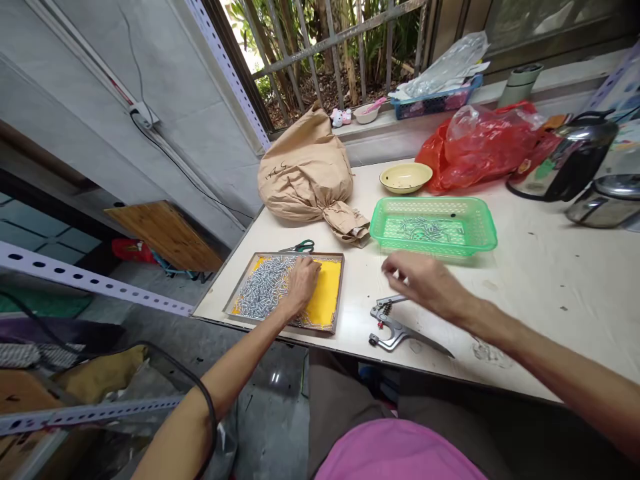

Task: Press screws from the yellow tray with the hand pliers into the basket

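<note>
Your left hand (pixel 301 285) curls over the tray (pixel 327 297), grip hidden; metal pieces (pixel 263 288) crowd its 9 o'clock. Your right hand (pixel 425 275) is half curled, grip unclear, pliers (pixel 399 332) at 7 o'clock. The green basket (pixel 477 243) at 12 holds fewer pieces; the tray apparently retains most.

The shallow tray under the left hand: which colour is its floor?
The tray floor is yellow; it shows best in the head view.

A pink top (pixel 400 455) overlaps dark trousers (pixel 333 413).
</note>
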`<state>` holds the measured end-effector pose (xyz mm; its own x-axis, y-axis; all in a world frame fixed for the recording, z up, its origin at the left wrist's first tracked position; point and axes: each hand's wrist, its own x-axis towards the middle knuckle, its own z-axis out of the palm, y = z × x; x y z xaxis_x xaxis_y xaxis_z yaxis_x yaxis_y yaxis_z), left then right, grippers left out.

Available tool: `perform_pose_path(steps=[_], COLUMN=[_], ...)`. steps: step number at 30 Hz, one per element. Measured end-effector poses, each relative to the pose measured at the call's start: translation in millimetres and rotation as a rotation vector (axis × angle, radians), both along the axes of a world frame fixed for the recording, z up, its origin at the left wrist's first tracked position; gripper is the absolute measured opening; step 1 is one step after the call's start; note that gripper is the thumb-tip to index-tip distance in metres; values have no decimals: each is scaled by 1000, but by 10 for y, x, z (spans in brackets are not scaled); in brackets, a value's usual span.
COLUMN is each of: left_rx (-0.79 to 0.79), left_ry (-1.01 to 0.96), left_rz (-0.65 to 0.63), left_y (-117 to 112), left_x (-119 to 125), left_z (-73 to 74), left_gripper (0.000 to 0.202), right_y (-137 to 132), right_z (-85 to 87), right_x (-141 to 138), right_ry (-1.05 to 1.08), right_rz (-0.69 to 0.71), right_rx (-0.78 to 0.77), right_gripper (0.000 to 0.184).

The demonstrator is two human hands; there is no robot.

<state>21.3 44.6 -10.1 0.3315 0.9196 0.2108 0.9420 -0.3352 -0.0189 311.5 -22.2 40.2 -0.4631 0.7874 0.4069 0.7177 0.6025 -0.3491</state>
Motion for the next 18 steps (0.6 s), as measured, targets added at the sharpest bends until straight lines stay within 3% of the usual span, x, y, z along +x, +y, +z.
perform_pose_path(steps=[4, 7, 12, 18], left_rx=[-52, -85, -100, -152], left_ry=[38, 47, 73, 72], left_rz=[-69, -145, -194, -151], left_y=[230, 339, 408, 337], left_x=[153, 243, 270, 147], left_z=[-89, -134, -163, -145], left_gripper=[24, 21, 19, 19], right_y=[254, 256, -4, -360], right_z=[398, 427, 85, -357], right_x=[419, 581, 534, 450], right_ry=[-77, -107, -118, -64], right_rz=[-417, -494, -356, -238], right_rx=[229, 248, 102, -113], right_gripper=[20, 26, 26, 26])
